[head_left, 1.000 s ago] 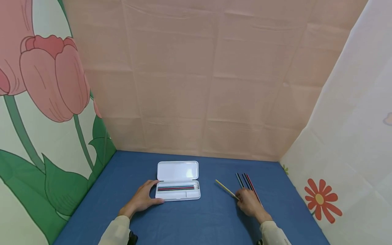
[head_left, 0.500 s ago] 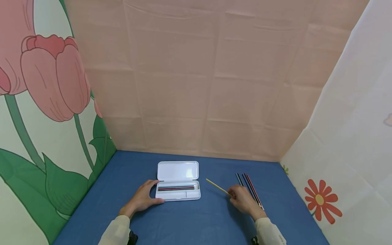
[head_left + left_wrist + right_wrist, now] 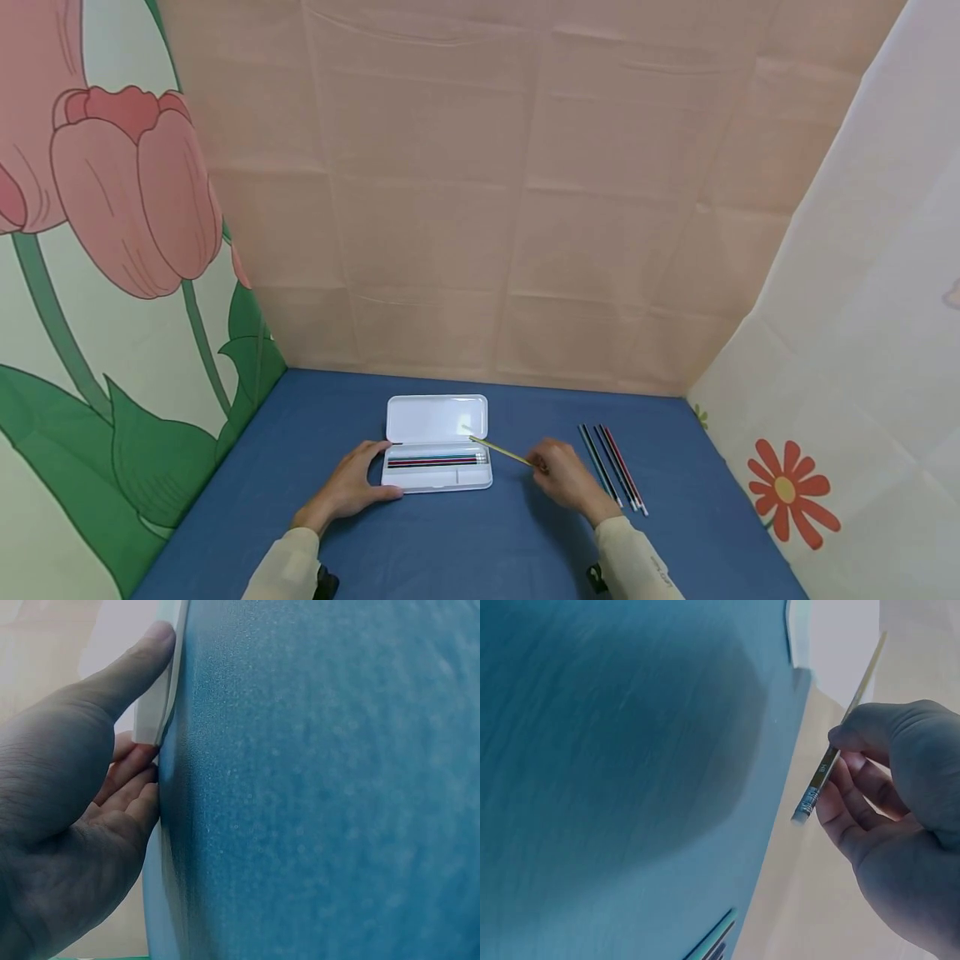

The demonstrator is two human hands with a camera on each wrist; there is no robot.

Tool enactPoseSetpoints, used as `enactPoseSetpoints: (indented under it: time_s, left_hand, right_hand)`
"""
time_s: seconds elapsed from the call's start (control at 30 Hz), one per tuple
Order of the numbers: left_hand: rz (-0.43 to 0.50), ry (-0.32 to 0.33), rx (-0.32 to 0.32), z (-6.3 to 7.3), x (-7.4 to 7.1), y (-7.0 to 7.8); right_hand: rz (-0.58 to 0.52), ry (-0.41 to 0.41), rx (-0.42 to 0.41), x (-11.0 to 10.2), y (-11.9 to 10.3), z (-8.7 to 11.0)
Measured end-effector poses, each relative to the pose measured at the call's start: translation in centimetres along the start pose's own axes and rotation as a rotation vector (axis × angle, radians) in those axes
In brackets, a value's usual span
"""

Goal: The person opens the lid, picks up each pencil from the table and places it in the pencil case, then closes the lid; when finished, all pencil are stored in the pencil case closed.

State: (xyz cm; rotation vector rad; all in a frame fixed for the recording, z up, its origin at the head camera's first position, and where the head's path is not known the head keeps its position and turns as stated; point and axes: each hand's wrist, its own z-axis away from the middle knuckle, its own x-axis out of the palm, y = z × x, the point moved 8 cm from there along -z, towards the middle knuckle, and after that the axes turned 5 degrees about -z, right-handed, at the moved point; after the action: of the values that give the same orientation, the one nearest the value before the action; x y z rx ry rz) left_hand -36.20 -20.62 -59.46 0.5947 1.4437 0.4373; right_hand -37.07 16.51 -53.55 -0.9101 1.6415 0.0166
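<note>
A white pencil case (image 3: pixel 420 481) lies with its lid (image 3: pixel 431 417) raised on the blue table. Several pencils (image 3: pixel 435 461) lie side by side in its long back compartment. My left hand (image 3: pixel 348 486) holds the case's left end, thumb at the near edge and fingers at the far side; the left wrist view shows the thumb (image 3: pixel 142 664) against the case wall. Between thumb and fingertips, my right hand (image 3: pixel 566 475) pinches a yellow pencil (image 3: pixel 501 452) near its eraser end. Its other end points left, over the case's right edge. In the right wrist view, the eraser (image 3: pixel 801 817) sticks out below the fingers.
Several loose pencils (image 3: pixel 617 471), dark and red, lie on the blue tablecloth (image 3: pixel 480 550) right of my right hand. A beige backdrop (image 3: pixel 480 208) rises behind the table, with a tulip-patterned wall (image 3: pixel 135 200) at left and a white flowered sheet (image 3: pixel 847 375) at right.
My right hand has carried the yellow pencil left, from beside the loose pencils to the case's right edge. The left hand and the case have stayed in place.
</note>
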Motion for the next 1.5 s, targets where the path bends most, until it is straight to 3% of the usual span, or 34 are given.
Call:
enactPoseSetpoints:
  time_s: [0.7, 1.5]
  left_hand:
    - [0.009, 0.006, 0.007, 0.1, -0.1, -0.1]
    - [0.011, 0.004, -0.003, 0.1, -0.3, 0.2]
  right_hand:
    - [-0.031, -0.082, -0.053, 3.5, -3.6, -4.5]
    - [0.105, -0.088, -0.043, 7.9, -6.2, -8.5]
